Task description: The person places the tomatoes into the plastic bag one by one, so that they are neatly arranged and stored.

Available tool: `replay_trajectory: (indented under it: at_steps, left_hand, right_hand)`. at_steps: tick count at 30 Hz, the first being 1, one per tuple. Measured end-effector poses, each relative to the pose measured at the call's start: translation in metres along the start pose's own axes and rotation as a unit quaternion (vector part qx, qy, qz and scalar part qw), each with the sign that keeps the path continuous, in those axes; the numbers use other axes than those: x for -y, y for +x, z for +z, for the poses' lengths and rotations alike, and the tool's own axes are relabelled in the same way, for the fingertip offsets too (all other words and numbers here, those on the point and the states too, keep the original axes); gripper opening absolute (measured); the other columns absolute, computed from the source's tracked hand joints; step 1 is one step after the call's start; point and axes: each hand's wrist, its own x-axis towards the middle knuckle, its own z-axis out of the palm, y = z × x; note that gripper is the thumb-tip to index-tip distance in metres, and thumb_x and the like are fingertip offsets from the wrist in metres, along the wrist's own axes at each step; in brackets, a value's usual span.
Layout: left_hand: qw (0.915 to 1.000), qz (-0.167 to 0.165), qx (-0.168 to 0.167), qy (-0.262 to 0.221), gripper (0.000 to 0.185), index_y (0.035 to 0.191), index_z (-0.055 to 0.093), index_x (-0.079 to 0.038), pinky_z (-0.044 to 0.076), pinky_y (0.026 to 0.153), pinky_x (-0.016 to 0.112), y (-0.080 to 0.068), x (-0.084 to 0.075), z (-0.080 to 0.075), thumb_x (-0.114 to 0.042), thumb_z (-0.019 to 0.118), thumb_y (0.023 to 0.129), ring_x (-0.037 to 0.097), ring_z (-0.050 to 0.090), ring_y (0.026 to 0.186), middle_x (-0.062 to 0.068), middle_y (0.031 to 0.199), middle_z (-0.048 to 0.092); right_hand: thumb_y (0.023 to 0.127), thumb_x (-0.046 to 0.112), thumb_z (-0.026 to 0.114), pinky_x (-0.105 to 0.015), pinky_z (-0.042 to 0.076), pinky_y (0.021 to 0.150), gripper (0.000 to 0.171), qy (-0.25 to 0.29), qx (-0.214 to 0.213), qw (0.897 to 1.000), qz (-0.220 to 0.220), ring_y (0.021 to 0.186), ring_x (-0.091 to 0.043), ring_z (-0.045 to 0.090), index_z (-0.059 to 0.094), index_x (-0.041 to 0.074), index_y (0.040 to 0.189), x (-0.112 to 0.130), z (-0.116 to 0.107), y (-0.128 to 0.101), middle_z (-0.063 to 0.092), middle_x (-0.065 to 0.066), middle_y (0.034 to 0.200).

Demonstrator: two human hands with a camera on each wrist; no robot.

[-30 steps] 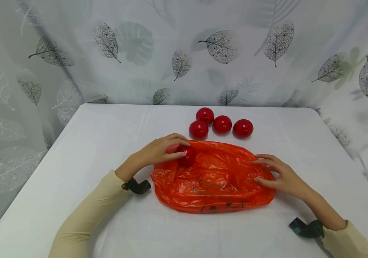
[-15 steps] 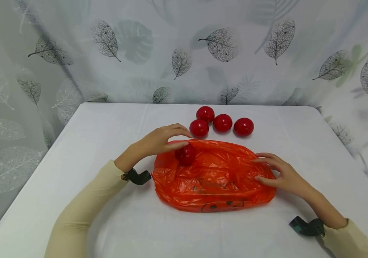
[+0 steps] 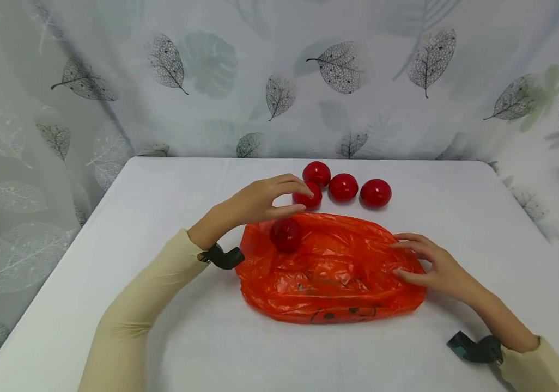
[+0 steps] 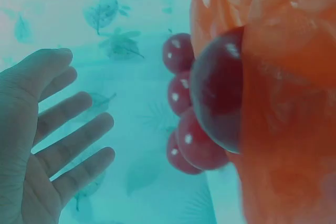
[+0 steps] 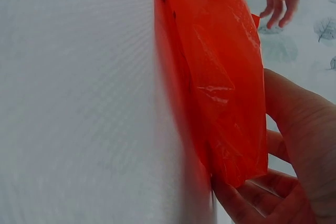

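An orange-red plastic bag [image 3: 338, 267] with a dark printed face lies on the white table, mouth spread wide. One shiny red, apple-like ball [image 3: 286, 235] sits inside the bag's left part. My left hand [image 3: 265, 201], holding nothing, hovers over the bag's back left edge, fingers apart. Its fingertips overlap the nearest ball of the back group [image 3: 309, 197] in the head view. In the left wrist view that hand [image 4: 47, 124] shows spread fingers. My right hand [image 3: 431, 267] rests on the bag's right end, thumb and fingers spread, touching the plastic [image 5: 226, 77].
Behind the bag are more red balls [image 3: 343, 188], clustered near the table's back edge, one [image 3: 375, 194] slightly apart at the right. Dark wrist cameras [image 3: 475, 347] are strapped to both wrists. A leaf-patterned curtain [image 3: 279, 81] hangs behind the white table [image 3: 186, 348].
My left hand has let go of the ball in the bag's left part and moved back and right toward the ball group. The right hand stays at the bag's right end.
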Motion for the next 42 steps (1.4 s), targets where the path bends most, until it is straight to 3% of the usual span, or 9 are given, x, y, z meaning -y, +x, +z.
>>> replay_trajectory:
  at_steps: [5, 13, 25, 42]
  left_hand:
    - [0.9995, 0.026, -0.012, 0.012, 0.030, 0.119, 0.067, -0.007, 0.049, 0.098, 0.027, 0.014, -0.002, -0.004, -0.016, 0.071, 0.090, 0.018, 0.057, 0.116, 0.007, 0.120, 0.064]
    - [0.9998, 0.009, -0.017, 0.009, 0.033, 0.121, 0.066, -0.005, 0.045, 0.103, 0.033, 0.020, 0.001, 0.001, -0.017, 0.070, 0.091, 0.021, 0.056, 0.119, 0.009, 0.123, 0.064]
    - [0.9966, -0.082, 0.009, -0.005, 0.040, 0.128, 0.060, -0.007, 0.046, 0.103, 0.034, 0.021, 0.016, 0.010, -0.020, 0.070, 0.091, 0.023, 0.050, 0.127, 0.011, 0.134, 0.056]
    - [0.9892, -0.137, 0.034, -0.039, 0.046, 0.135, 0.056, -0.007, 0.042, 0.107, 0.038, 0.022, 0.043, 0.035, -0.020, 0.067, 0.093, 0.023, 0.046, 0.130, 0.011, 0.137, 0.051]
  right_hand:
    - [0.070, 0.006, 0.085, -0.016, 0.052, 0.077, 0.052, -0.006, -0.008, 1.000, -0.019, 0.116, 0.015, 0.036, 0.066, 0.009, 0.118, -0.003, -0.002, 0.001, 0.055, -0.014, 0.128]
    - [0.071, 0.005, 0.085, -0.016, 0.052, 0.078, 0.050, 0.001, -0.009, 1.000, -0.025, 0.116, 0.015, 0.036, 0.066, 0.007, 0.117, -0.002, 0.001, 0.000, 0.056, -0.015, 0.127]
    - [0.072, 0.006, 0.085, -0.015, 0.049, 0.082, 0.048, -0.004, -0.007, 1.000, -0.021, 0.117, 0.014, 0.037, 0.067, 0.009, 0.117, -0.001, 0.001, -0.001, 0.056, -0.015, 0.127]
    - [0.071, 0.005, 0.085, -0.013, 0.047, 0.085, 0.049, -0.004, -0.014, 0.999, -0.035, 0.118, 0.011, 0.039, 0.067, 0.010, 0.117, -0.005, 0.002, -0.002, 0.058, -0.012, 0.126]
